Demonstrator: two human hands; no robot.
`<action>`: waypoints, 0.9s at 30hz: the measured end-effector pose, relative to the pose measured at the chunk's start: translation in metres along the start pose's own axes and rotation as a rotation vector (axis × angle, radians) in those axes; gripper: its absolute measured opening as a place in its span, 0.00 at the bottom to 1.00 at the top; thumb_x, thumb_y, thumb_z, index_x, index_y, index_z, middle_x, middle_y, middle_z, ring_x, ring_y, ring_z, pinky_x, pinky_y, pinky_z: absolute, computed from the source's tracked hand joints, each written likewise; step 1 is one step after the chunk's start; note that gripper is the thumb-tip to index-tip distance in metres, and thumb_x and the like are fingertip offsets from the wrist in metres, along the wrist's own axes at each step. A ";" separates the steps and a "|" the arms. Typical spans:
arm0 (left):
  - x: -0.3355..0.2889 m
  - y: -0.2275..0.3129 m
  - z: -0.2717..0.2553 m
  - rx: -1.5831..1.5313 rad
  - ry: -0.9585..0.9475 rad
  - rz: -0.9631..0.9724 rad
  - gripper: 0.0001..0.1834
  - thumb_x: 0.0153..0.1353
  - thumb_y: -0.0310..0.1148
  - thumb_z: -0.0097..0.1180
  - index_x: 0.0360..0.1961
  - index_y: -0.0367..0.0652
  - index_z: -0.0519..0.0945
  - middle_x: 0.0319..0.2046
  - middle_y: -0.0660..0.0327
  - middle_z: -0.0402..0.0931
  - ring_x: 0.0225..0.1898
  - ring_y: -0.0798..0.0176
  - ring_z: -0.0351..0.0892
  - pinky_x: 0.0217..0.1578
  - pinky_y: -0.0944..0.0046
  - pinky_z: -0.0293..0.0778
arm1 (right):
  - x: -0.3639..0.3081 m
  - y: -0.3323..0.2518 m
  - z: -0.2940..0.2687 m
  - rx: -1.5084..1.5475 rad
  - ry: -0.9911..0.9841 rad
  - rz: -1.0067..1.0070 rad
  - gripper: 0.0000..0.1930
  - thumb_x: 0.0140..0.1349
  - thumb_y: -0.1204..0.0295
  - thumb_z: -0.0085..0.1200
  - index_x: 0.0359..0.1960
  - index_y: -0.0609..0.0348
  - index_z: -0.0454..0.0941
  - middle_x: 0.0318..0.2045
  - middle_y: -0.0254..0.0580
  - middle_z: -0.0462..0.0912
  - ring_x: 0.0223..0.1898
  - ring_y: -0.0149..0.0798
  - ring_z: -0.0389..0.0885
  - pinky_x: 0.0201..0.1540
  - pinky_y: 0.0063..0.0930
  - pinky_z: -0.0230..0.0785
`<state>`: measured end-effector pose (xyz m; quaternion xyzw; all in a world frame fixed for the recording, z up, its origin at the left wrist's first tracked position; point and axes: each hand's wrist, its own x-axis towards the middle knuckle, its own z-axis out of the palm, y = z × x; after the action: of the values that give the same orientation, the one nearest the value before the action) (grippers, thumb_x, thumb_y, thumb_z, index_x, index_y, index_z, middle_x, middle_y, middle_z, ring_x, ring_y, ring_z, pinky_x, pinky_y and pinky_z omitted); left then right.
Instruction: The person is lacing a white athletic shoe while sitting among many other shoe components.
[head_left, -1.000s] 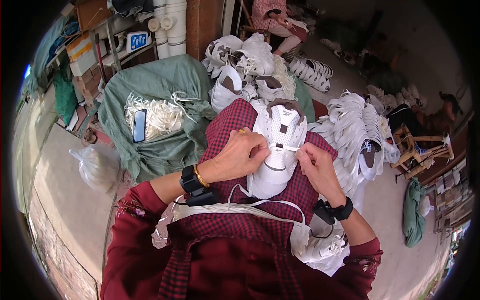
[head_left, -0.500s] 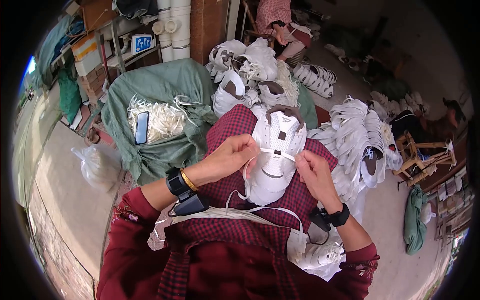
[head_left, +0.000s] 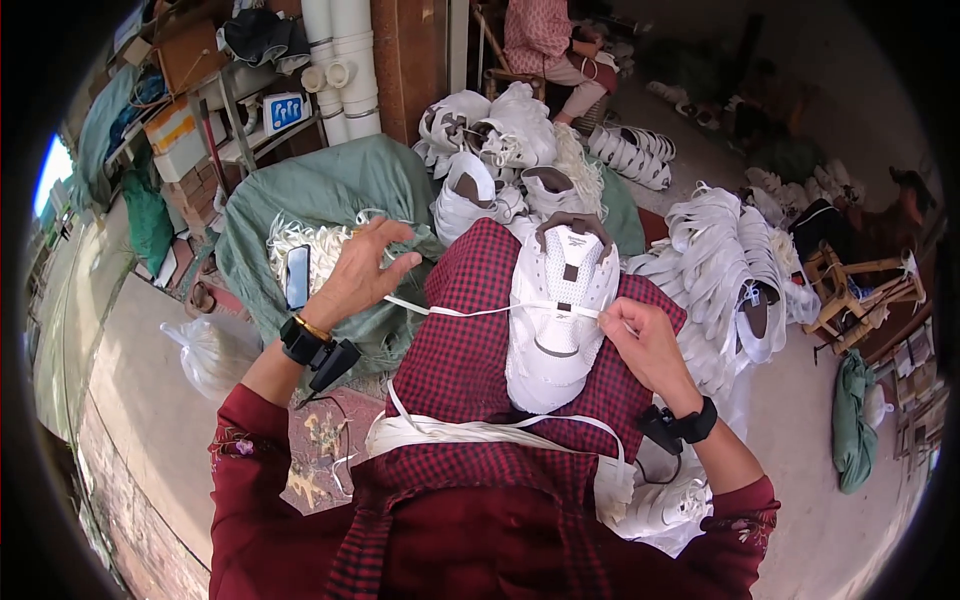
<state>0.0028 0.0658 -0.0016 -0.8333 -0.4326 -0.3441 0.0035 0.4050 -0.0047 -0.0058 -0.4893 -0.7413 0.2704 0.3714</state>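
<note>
A white sneaker upper (head_left: 552,360) with a dark lining lies on my lap, toe toward me. A white shoelace (head_left: 480,313) crosses it and stretches left toward my left hand (head_left: 360,272). That hand is raised over the green sack's edge, thumb and fingers spread apart. The lace meets it near the base of the thumb, where its end is hidden. At the sneaker's right side, my right hand (head_left: 645,338) is closed, pinching the lace between thumb and fingertips. A bundle of white laces (head_left: 425,432) lies across my checked apron (head_left: 460,365) at the waist.
A green sack (head_left: 290,180) at left holds piled laces and a phone (head_left: 297,277). White shoe uppers (head_left: 510,130) heap up ahead, with more stacked uppers (head_left: 700,255) at right. A bamboo stool (head_left: 860,290) stands far right; another person (head_left: 540,45) sits at the back.
My left hand has swung left and up from the sneaker, its pinch now spread, with the lace drawn out behind it. My right hand remains by the sneaker's right side.
</note>
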 end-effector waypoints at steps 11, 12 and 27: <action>0.003 0.122 0.078 -0.192 -0.050 0.280 0.18 0.61 0.27 0.58 0.53 0.43 0.73 0.41 0.52 0.70 0.36 0.45 0.81 0.30 0.50 0.79 | -0.016 -0.024 0.006 -0.396 0.009 -0.073 0.11 0.64 0.66 0.63 0.43 0.55 0.77 0.14 0.41 0.72 0.17 0.46 0.78 0.23 0.41 0.67; 0.007 0.117 0.079 -0.063 0.044 0.389 0.16 0.62 0.31 0.59 0.50 0.45 0.74 0.36 0.56 0.71 0.31 0.52 0.82 0.26 0.54 0.78 | -0.016 -0.023 0.006 -0.392 0.026 -0.135 0.11 0.65 0.65 0.63 0.43 0.54 0.77 0.15 0.42 0.74 0.18 0.47 0.79 0.23 0.42 0.68; 0.001 0.070 0.061 0.231 0.041 0.410 0.08 0.61 0.32 0.57 0.41 0.47 0.76 0.26 0.60 0.70 0.24 0.55 0.80 0.22 0.56 0.76 | -0.029 0.001 -0.040 -0.649 0.143 -0.345 0.04 0.71 0.69 0.55 0.39 0.54 0.78 0.21 0.47 0.80 0.23 0.54 0.81 0.25 0.47 0.69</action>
<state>0.0891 0.0411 -0.0270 -0.8907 -0.2908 -0.3011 0.1773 0.4452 -0.0293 0.0079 -0.4670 -0.8322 -0.0803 0.2879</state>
